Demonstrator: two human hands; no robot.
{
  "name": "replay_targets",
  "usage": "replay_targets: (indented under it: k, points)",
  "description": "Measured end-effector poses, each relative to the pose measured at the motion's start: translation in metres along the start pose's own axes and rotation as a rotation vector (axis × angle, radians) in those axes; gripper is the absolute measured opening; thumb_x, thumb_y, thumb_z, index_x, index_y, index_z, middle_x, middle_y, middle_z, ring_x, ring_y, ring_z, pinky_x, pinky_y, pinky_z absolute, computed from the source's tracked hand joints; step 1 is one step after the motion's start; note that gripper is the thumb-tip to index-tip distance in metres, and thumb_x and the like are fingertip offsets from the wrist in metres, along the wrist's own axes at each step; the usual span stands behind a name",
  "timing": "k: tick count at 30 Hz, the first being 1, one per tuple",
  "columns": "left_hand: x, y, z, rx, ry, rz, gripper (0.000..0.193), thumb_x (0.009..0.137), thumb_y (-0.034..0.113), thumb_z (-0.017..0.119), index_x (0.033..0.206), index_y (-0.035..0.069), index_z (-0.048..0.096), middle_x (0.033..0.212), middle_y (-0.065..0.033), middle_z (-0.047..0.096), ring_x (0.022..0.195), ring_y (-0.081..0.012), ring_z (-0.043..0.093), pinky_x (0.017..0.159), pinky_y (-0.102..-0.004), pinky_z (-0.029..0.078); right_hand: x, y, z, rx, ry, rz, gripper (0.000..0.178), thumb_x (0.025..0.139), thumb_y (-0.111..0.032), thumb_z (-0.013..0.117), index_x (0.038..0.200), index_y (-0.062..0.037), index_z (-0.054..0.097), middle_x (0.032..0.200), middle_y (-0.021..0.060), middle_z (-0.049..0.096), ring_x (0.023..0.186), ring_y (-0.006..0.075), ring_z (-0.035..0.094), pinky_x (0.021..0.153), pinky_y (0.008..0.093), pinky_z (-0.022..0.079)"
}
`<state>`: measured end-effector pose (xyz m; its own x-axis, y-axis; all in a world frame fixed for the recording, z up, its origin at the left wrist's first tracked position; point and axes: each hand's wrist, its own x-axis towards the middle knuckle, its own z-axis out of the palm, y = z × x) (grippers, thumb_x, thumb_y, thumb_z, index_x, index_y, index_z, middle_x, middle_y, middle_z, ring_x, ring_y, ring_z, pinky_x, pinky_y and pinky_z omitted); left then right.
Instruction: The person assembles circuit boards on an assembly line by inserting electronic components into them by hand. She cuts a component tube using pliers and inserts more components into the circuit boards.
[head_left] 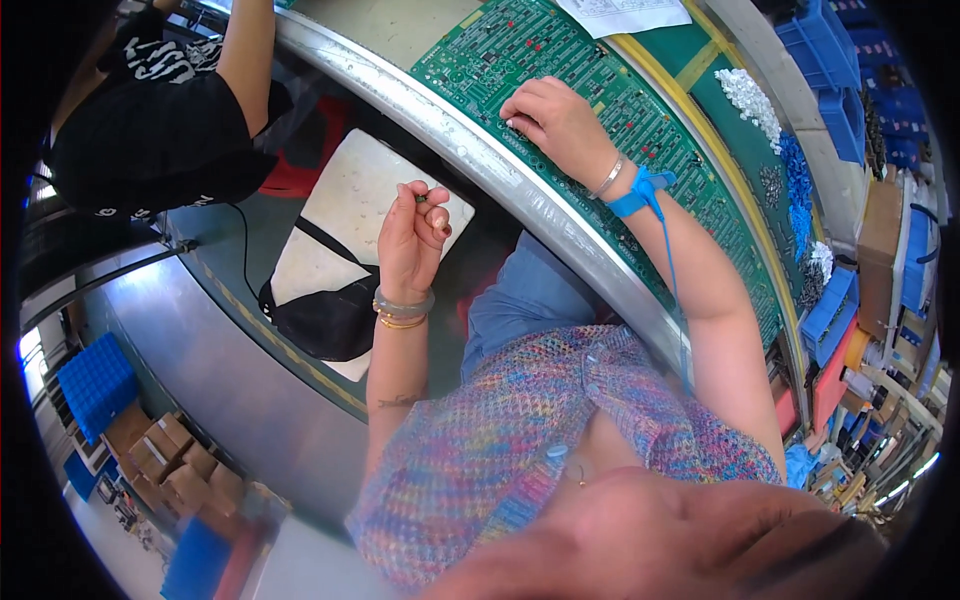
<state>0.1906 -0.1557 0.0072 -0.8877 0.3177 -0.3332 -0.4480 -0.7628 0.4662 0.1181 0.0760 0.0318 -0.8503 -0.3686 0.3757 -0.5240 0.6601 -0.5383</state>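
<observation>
A long green circuit board, crowded with small parts and a few red ones, lies on the bench. Over its near edge, my right hand has thumb and forefinger pressed together at the board's surface. Whatever sits between those fingertips is too small to make out. A blue strap with a cord circles that wrist. My left hand is raised off the bench's near side, palm up with curled fingers. Between its fingertips shows a tiny dark green piece; its kind is unclear.
A metal rail edges the bench. Beyond the board are a paper sheet, piles of white parts and blue parts, and blue bins. A pale seat-like panel stands at left, near another person in black.
</observation>
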Motion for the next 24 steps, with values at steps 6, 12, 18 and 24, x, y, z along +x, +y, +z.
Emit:
replay_targets:
  k: [6,12,18,24]
  points:
    - [-0.002,-0.003,0.011,0.092,0.039,0.044,0.032,0.099,0.033,0.035,0.097,0.005,0.051,0.069,0.0007,0.041,0.052,-0.0046,0.031,0.045,-0.0178,0.024,0.0,-0.002,0.0,-0.043,-0.015,0.011,0.006,0.075,-0.009,0.062,0.079,-0.0062,0.061,0.078,0.0069,0.056,0.08,0.0261,0.052,0.073,0.0358,0.045]
    - [-0.007,-0.005,0.019,0.359,0.107,0.098,0.03,0.099,0.027,0.036,0.109,0.001,0.049,0.072,0.0019,0.036,0.056,-0.0041,0.03,0.048,-0.0174,0.025,0.002,-0.006,-0.002,-0.06,-0.046,0.002,0.005,0.076,-0.011,0.061,0.079,-0.0063,0.06,0.078,0.0072,0.056,0.08,0.0259,0.052,0.072,0.0355,0.046]
    - [-0.008,-0.007,0.019,0.559,0.07,0.118,0.031,0.097,0.017,0.04,0.121,-0.002,0.048,0.074,0.0018,0.039,0.063,-0.0047,0.037,0.055,-0.0185,0.032,0.001,-0.005,-0.003,-0.092,-0.043,0.031,0.006,0.077,-0.012,0.061,0.08,-0.0066,0.06,0.079,0.0072,0.055,0.081,0.0258,0.052,0.072,0.0351,0.046]
    - [-0.006,-0.012,0.019,0.729,0.019,0.267,0.028,0.093,0.006,0.045,0.118,-0.001,0.056,0.082,0.0,0.05,0.073,-0.0072,0.05,0.068,-0.0213,0.046,0.002,-0.004,-0.001,-0.091,-0.021,-0.013,0.007,0.077,-0.01,0.062,0.08,-0.0047,0.06,0.078,0.0068,0.056,0.078,0.0259,0.052,0.069,0.035,0.045]
